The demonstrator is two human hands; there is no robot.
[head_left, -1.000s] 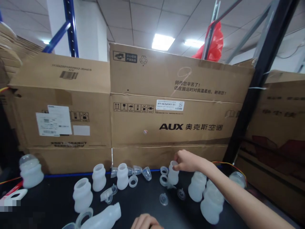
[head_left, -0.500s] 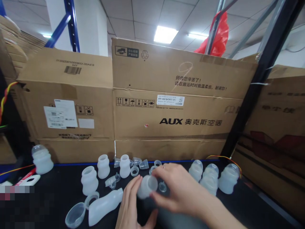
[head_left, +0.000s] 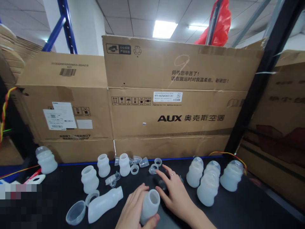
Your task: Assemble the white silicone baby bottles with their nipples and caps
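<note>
My left hand (head_left: 133, 208) is wrapped round a small white translucent bottle (head_left: 150, 205), which leans slightly with its bare, open mouth upward. My right hand (head_left: 177, 194) is off the bottle, fingers spread. Its index fingertip is beside a clear nipple-like piece and ring (head_left: 153, 170); whether it touches them I cannot tell. Another pale ring (head_left: 158, 162) lies just behind. Under the right palm a small clear part (head_left: 162, 185) is partly hidden. Left of my hands, a curved white bottle (head_left: 105, 205) lies on its side near a clear dome cap (head_left: 75, 212).
Several uncapped bottles (head_left: 90, 179) stand left of centre on the black surface. Capped bottles (head_left: 207, 187) stand at the right, another (head_left: 46, 160) at far left. Loose clear cups (head_left: 144, 162) lie at the back, before a cardboard wall (head_left: 166, 146). A dark post (head_left: 252, 95) rises at right.
My right hand has let go of the bottle's mouth and moved away to the loose rings, its fingers spreading. My left hand still holds the bottle, now lower in view.
</note>
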